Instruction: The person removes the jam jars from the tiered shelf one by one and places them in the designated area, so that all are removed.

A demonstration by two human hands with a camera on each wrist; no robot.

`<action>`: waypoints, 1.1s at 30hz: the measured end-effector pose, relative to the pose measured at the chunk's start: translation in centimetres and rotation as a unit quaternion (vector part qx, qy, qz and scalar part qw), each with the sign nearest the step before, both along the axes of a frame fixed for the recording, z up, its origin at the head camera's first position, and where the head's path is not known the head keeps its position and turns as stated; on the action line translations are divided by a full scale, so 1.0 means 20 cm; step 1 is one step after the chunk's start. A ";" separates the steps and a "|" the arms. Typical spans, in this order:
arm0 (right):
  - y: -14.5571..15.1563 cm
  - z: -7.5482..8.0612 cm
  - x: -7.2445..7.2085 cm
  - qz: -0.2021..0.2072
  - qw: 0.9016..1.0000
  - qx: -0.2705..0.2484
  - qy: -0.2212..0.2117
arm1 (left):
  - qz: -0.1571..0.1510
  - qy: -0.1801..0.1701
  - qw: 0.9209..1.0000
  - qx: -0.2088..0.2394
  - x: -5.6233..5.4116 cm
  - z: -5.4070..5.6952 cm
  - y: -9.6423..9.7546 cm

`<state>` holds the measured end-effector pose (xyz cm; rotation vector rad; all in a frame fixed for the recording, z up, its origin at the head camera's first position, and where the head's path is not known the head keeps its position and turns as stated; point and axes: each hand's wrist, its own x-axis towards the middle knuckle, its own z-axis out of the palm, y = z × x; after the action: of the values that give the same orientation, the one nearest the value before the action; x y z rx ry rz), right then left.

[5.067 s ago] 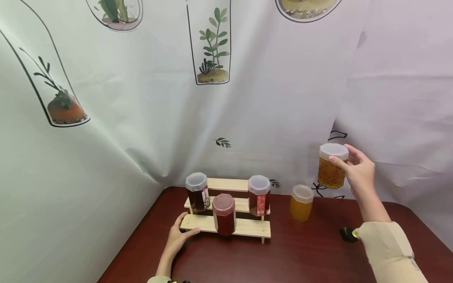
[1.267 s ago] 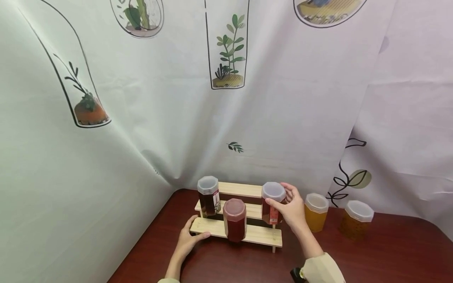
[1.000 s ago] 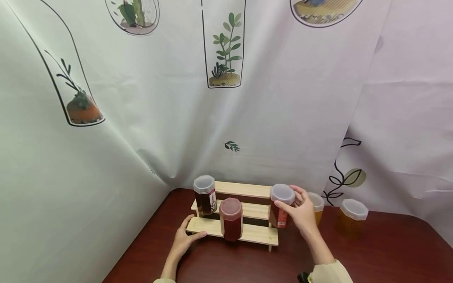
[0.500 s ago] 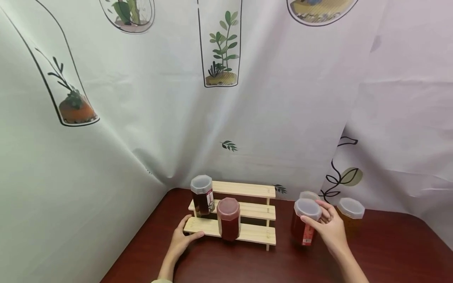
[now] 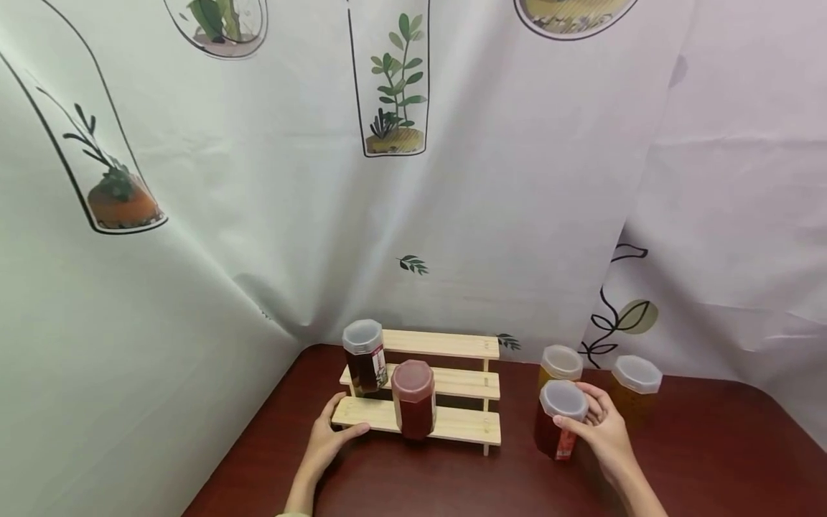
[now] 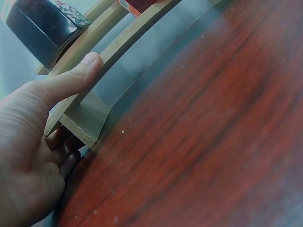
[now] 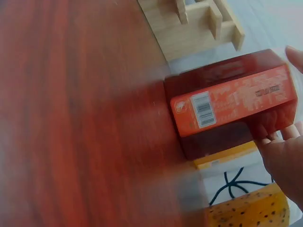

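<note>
My right hand (image 5: 606,429) grips a dark red jar (image 5: 561,420) with a frosted lid, right of the rack and close over the table. Its orange-red label (image 7: 232,101) with a barcode shows in the right wrist view. My left hand (image 5: 326,438) holds the front left end of a three-tier wooden rack (image 5: 465,425), thumb on top of the lowest step, fingers beneath in the left wrist view. On that step stands a red jar (image 5: 414,402) with a reddish lid. A dark jar (image 5: 365,357) with a floral label stands on the middle tier at the left.
Behind the held jar stands a yellow jar (image 5: 561,363). Right of it, partly behind my right hand, is an amber jar (image 5: 636,388) with dark specks. The dark red table (image 5: 400,481) meets a pale printed curtain (image 5: 491,215) at the back and left.
My right hand set down the speckled amber jar at the right, then took the dark red jar off the rack's right end and carried it right and toward me. My left hand stayed on the rack.
</note>
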<state>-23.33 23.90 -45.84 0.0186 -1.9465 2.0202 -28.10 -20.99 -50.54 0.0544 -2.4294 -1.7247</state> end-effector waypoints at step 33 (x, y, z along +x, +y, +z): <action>0.10 0.18 -0.02 0.102 0.988 0.009 0.117 | 0.000 0.003 1.000 0.004 -0.01 -0.01 0.00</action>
<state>-23.80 25.82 -42.27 0.4573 -1.8768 2.0183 -28.22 -21.09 -50.83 0.0514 -2.4187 -1.7318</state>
